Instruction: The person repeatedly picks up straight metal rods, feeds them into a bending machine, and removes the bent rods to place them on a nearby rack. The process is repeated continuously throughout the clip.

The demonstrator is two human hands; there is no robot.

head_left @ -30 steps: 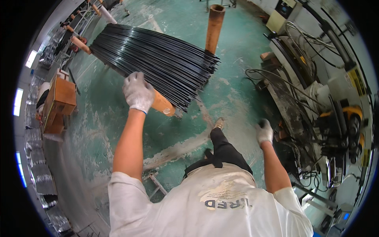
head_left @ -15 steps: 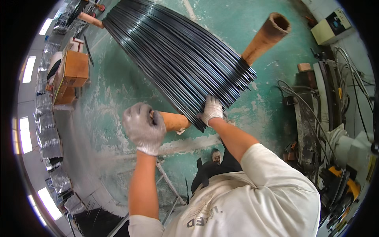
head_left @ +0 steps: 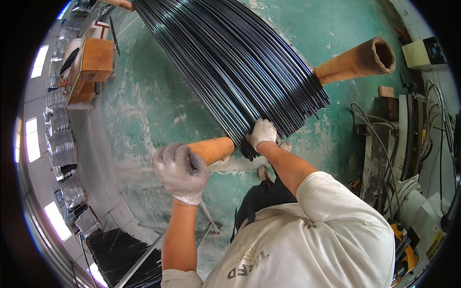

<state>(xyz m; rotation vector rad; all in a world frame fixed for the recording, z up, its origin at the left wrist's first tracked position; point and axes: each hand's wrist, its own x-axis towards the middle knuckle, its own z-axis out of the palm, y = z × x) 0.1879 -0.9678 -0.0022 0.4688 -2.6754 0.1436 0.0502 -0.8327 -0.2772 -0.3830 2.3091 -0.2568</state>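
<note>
A wide layer of long, thin black rods (head_left: 230,62) stretches from the far left toward me, their ends uneven at the near right. My right hand (head_left: 262,132), in a pale knit glove, rests at the near ends with fingers curled over several rods. Left of it, a thick brown tube (head_left: 213,149) comes out from the side of the rods. My left hand (head_left: 180,172), in a greyer glove, is closed round this tube's outer end and covers it. Another hollow brown tube (head_left: 353,62), its open end dark and rough, sticks out on the right side.
Worn green floor (head_left: 149,110) surrounds the rods. Cardboard boxes (head_left: 97,60) stand at the left, near a row of silvery bundles (head_left: 62,146). On the right are a metal machine bed (head_left: 408,137) and loose cables (head_left: 367,122). More black rods (head_left: 120,254) lie at lower left.
The view has shifted, so the rods and tubes sit differently in the picture. The right tube now points more sideways. Both hands keep their places, left at the tube, right at the rod ends.
</note>
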